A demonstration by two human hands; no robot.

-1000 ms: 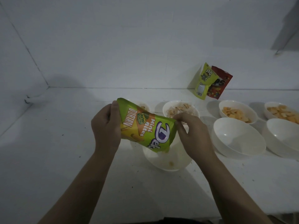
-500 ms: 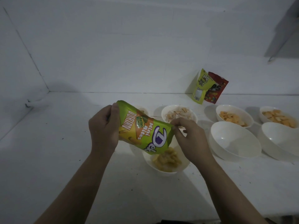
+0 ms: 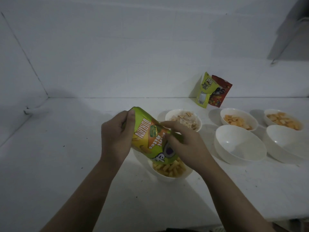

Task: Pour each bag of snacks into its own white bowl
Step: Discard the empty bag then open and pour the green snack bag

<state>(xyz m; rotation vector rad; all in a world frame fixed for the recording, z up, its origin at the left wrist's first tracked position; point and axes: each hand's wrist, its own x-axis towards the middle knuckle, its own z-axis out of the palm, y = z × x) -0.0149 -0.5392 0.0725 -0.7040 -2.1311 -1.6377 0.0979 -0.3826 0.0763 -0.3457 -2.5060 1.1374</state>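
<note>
The snack bag [image 3: 147, 139] was green and orange, glossy, printed with "DURIAN" and "Mini Bites", and tilted mouth-down over the nearest white bowl [image 3: 170, 174] on the tabletop [image 3: 66, 164]. That bowl held a heap of small yellow sticks [image 3: 168, 168] just under the bag's mouth. Behind the bag, a second bowl [image 3: 184, 121] held pale snacks. To the right of the bag stood an empty bowl [image 3: 239, 144] and another empty one [image 3: 287, 143]; behind those, two bowls [image 3: 239, 118] [image 3: 282, 120] held orange pieces. Two more bags [image 3: 212, 91] leaned against the wall beyond. The left hand [image 3: 117, 139] had a closed grip around the bag's raised bottom end; the right hand [image 3: 185, 143] pinched the bag's lower part with curled fingers.
</note>
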